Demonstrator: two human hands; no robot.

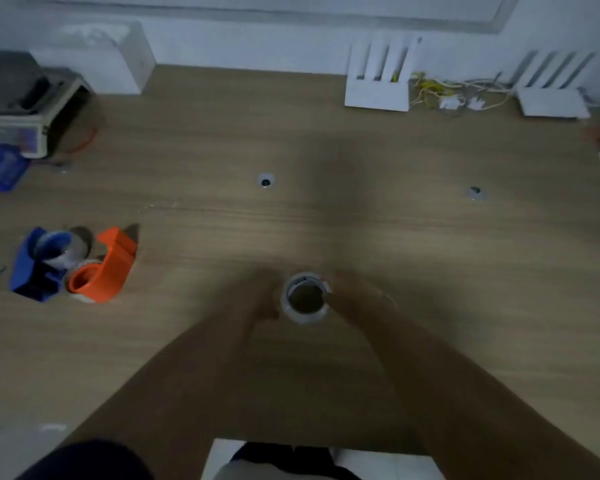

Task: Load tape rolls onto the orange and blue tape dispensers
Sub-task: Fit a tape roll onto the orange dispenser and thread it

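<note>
Tape roll (304, 299) sits near the front middle of the tabletop (430, 244), lying flat with its open core facing up, and both hands are on it. Left hand (262, 301) presses against the left side of the roll, right hand (352, 299) against the right, so the grip on each side is closed onto the roll, though the picture is dim and smeared and I can't make out single fingers. A little pale tab shows at the roll's upper right edge, right by the right hand; my guess is that's the loose end of the tape being picked at, but it's too blurry to swear to

If so, the step is freeing that end before the roll goes on a dispenser. Best way, I reckon: steady the roll with the left hand so it doesn't spin, peel slowly with the right so the strip comes off full width and doesn't split, and don't let the sticky side fold back on itself

Orange dispenser (106, 268) and blue dispenser (35, 268) lie well off to the left, just beside each other, with what looks like other rolls (80, 242) bunched among them. Whether either is loaded already I can't tell
</note>
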